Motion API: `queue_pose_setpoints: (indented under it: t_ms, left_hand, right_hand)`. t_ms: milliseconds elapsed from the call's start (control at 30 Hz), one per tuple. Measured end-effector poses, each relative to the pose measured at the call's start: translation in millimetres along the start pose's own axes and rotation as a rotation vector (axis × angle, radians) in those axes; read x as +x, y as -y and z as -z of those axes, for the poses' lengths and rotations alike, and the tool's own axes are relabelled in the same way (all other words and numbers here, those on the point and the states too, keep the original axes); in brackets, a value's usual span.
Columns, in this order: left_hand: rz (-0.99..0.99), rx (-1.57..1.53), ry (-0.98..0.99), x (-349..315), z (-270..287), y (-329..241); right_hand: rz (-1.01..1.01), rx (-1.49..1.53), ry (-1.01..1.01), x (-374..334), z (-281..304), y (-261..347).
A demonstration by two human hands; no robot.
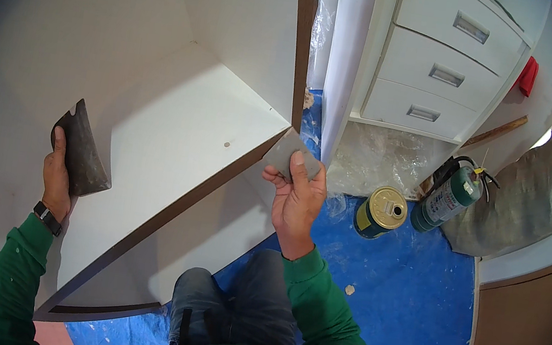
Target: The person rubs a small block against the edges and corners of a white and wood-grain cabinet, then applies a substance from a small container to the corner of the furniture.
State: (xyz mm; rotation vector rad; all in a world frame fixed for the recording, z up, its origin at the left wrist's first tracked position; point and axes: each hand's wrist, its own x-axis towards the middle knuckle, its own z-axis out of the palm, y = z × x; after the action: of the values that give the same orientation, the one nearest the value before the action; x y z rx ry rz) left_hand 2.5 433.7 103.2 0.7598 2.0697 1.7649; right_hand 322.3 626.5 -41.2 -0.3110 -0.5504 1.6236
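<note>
My left hand (57,173) is closed on the edge of a dark, flat rectangular plate (83,152), thumb on its face, above the left part of the white cabinet shelf (176,130). In my right hand (299,200) is a small grey flat square piece (290,153), pinched between the thumb on top and fingers beneath. That piece is at the far right corner of the shelf, by the brown front edge (219,177); whether it touches the edge I cannot tell. A small brownish spot marks the shelf top.
Blue sheeting (401,289) covers the floor. To the right stand a round can (381,212) with a gold top and a green cylinder (448,200) with a black hose. Beyond are white drawers (438,75), clear plastic film (377,158) and a draped greyish sheet (526,200).
</note>
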Motion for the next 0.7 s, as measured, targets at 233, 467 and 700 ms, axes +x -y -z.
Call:
queue_pose_setpoints:
  t_ms: [233,467,700]
  left_hand:
    - [-0.018,0.041,0.046,1.5,-4.4,-0.9]
    - [-0.015,0.012,0.14,8.1,-8.6,-3.2]
    - [-0.021,-0.027,0.256,19.5,-66.6,-14.5]
  right_hand:
    - [-0.001,0.04,-0.034,-1.1,-3.0,-1.9]
    - [0.016,0.055,-0.013,-6.7,-4.9,-4.0]
    - [0.031,0.084,0.028,-8.1,-7.1,-6.4]
